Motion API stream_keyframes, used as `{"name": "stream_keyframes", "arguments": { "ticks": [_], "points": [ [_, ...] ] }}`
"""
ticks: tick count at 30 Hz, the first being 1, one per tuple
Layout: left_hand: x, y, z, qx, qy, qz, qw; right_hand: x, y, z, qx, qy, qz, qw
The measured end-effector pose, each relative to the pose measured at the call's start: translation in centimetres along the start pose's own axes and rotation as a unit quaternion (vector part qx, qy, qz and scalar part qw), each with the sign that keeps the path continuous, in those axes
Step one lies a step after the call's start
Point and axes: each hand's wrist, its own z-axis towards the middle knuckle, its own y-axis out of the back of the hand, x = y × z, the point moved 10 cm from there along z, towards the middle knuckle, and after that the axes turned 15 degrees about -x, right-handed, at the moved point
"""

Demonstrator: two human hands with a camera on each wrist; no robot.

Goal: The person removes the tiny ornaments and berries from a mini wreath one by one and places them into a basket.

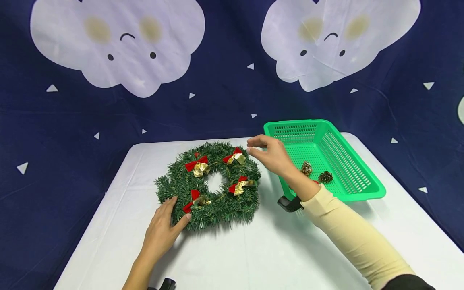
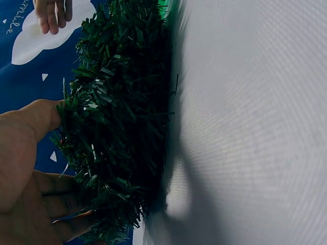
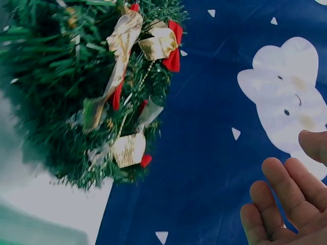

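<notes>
A round green wreath [image 1: 225, 212] of artificial pine lies on the table, trimmed with several red-and-gold bows [image 1: 197, 166]. At its near left edge my left hand [image 1: 162, 225] rests with fingers and thumb spread against the greenery; the left wrist view has the thumb [image 2: 43, 116] touching the needles and some fingertips hidden among them. My right hand [image 1: 270, 155] hovers by the wreath's far right side, near one bow [image 1: 235, 156]. Its fingers [image 3: 283, 189] are loosely bent and hold nothing in the right wrist view.
A green plastic basket [image 1: 349, 161] stands to the right, partly behind my right forearm. Pine cones [image 1: 325, 177] and something red lie in it. White cloth covers the table [image 1: 232, 257]. A dark blue backdrop [image 1: 224, 100] with clouds hangs behind.
</notes>
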Motion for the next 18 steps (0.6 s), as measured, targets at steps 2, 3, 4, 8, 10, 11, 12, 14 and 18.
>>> {"name": "stream_keyframes", "arguments": {
  "ticks": [2,3,4,8,10,11,12,14,18],
  "points": [
    [0.0,0.0,0.0,0.0,0.0,0.001,1.0,0.3,-0.6,0.3,-0.001,0.0,0.0,1.0],
    [0.0,0.0,0.0,0.0,0.001,0.001,1.0,0.5,-1.0,0.4,-0.002,0.001,0.001,1.0],
    [0.0,0.0,0.0,0.001,0.001,0.001,1.0,0.6,-1.3,0.6,-0.004,0.004,0.002,1.0],
    [0.0,0.0,0.0,0.002,0.002,0.002,1.0,1.2,-2.7,1.3,-0.008,0.01,0.006,0.9999],
    [-0.1,0.0,0.0,0.002,0.003,0.0,1.0,1.4,-3.4,1.5,-0.009,0.01,0.006,0.9999],
    [-0.1,0.0,0.0,0.002,0.003,0.001,1.0,1.5,-3.8,1.7,-0.009,0.008,0.008,0.9999],
    [-0.1,0.0,0.0,0.002,0.003,0.001,1.0,1.6,-4.1,1.8,-0.009,0.007,0.011,0.9999],
    [-0.1,0.0,0.0,0.002,0.005,0.001,1.0,1.7,-4.8,1.9,-0.006,0.005,0.009,0.9999],
    [-0.1,0.0,0.0,0.001,0.006,0.0,1.0,1.8,-6.3,2.3,0.002,0.004,0.006,1.0]
  ]
}}
